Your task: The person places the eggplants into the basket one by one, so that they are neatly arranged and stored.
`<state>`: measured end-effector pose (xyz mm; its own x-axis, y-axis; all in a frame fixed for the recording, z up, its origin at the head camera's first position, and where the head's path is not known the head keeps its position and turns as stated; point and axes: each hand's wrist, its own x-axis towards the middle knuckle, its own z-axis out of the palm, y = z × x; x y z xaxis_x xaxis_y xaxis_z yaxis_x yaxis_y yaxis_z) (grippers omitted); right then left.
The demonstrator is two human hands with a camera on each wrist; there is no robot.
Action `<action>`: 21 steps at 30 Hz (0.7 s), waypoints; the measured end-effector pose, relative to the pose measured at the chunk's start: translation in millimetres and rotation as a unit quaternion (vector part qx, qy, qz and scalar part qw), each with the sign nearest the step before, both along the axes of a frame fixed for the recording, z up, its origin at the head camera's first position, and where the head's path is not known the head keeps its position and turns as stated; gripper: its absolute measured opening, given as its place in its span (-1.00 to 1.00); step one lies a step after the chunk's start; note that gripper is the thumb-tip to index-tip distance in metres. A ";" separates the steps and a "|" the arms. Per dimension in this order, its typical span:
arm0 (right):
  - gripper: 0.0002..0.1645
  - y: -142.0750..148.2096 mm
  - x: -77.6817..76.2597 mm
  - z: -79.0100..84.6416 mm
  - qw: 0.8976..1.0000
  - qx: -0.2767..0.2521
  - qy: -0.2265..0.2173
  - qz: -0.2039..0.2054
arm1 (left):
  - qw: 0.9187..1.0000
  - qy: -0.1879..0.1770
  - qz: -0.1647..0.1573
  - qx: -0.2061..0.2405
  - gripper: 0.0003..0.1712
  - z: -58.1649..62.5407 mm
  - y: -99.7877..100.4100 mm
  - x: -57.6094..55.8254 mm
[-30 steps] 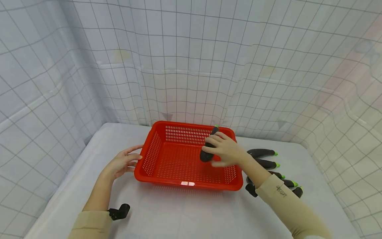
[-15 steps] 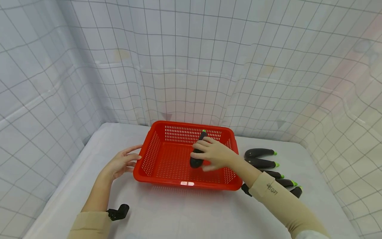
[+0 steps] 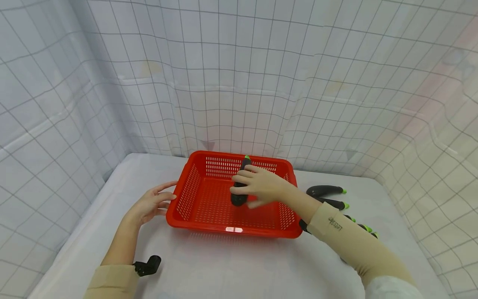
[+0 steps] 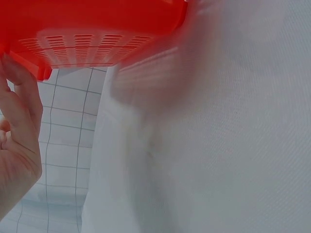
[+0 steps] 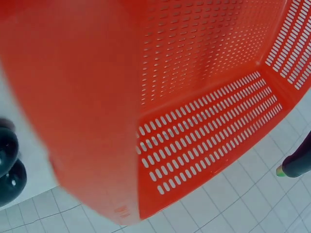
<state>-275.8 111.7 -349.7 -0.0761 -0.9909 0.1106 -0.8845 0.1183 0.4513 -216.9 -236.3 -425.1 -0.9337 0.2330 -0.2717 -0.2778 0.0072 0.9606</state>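
1. Sleeve cuffs (image 3: 113,282), tan, extend over the surface (image 3: 209,270) from its near edge; a black wrist mount (image 3: 147,266) shows by the left cuff.
2. Left hand (image 3: 147,204): fingers relaxed, not clenched, touching the left rim of the red basket (image 3: 235,229); judged to steady it. Whether any finger hooks beneath the rim cannot be confirmed.
3. Basket: slotted plastic, upright, central, close to the surface's far edge.
4. Right hand (image 3: 261,187): grip grasping one dark eggplant (image 3: 239,199) around its body, green stem toward the far edge. Eggplant is over the basket's interior, apparently clear of its floor. Hold on the body, from above, probably gives the firmest purchase.
5. Remaining eggplants (image 3: 325,190): between basket and right edge, stems toward that edge, likely aligned for easy reach. Nearer ones are partly hidden by the right sleeve; count unconfirmed.
6. Surface: white covering. Room: pale grid-patterned sheets (image 3: 239,83) hang behind and on both sides.
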 end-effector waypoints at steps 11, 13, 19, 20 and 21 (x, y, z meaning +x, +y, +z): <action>-0.39 -34.0 -11.4 -11.7 0.999 0.040 -0.001 0.005 | 1.000 0.000 -0.002 -0.004 -0.28 0.8 0.6 0.2; -0.38 -40.2 -13.2 -16.0 0.999 0.046 -0.004 0.005 | 1.000 0.000 -0.002 -0.008 -0.28 -0.2 0.9 0.0; -0.33 -59.9 -16.8 -26.5 0.998 0.068 -0.009 0.001 | 1.000 0.008 -0.008 -0.012 -0.30 -3.2 -0.8 -1.3; -0.32 -63.2 -17.1 -28.0 0.997 0.073 -0.009 0.003 | 1.000 0.009 -0.008 -0.012 -0.30 -3.5 -1.0 -1.7; -0.32 -66.5 -17.3 -29.4 0.997 0.076 -0.010 0.005 | 1.000 0.009 -0.008 -0.013 -0.30 -3.6 -1.1 -1.9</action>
<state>-293.0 45.2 -379.1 -0.0670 -0.9968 -0.0432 -0.8946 0.0409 0.4451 -218.8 -237.3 -428.8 -0.9348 0.2411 -0.2607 -0.2599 0.0356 0.9650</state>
